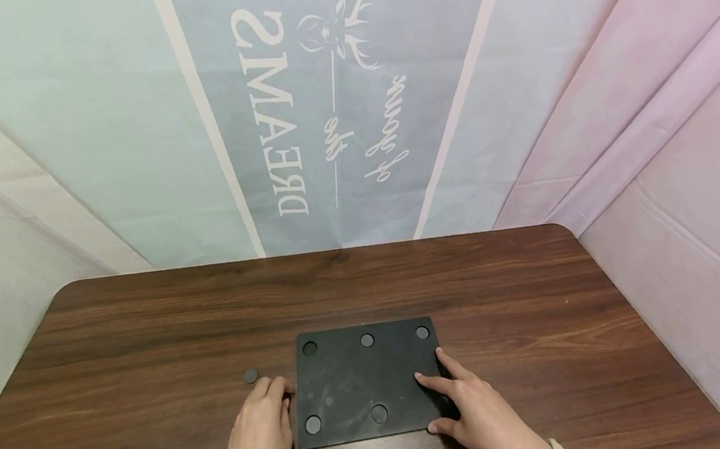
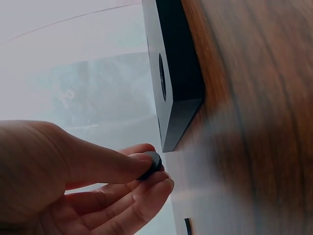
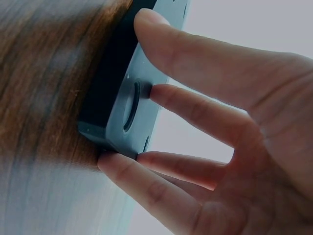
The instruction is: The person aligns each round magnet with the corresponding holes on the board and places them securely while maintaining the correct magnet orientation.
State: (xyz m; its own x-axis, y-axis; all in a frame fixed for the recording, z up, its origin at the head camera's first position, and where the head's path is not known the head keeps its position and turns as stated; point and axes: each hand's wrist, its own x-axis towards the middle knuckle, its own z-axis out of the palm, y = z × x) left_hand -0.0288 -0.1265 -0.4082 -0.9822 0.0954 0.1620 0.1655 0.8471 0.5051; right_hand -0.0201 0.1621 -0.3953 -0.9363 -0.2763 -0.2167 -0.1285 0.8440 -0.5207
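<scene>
A flat black rectangular board [image 1: 348, 385] with several round recesses lies on the table. Thumb and fingertips of my left hand [image 1: 259, 433] pinch a small dark disc [image 2: 151, 165], just beside the board's left edge; the head view hides this disc behind the fingers. Another dark disc [image 1: 251, 375] lies on the table just beyond that hand. My right hand [image 1: 482, 408] rests on the board's right side with its fingers spread. Its thumb touches the near edge, one fingertip is on the top face and others are at the right edge. Another round recess [image 3: 132, 106] shows beneath that hand.
The brown wood-grain table [image 1: 149, 331] has rounded far corners. Behind it hangs a pale printed curtain [image 1: 330, 112] with mirrored lettering and a deer head. Light cloth [image 1: 694, 243] also closes in the right side. Grey discs [image 1: 367, 340] fill some recesses.
</scene>
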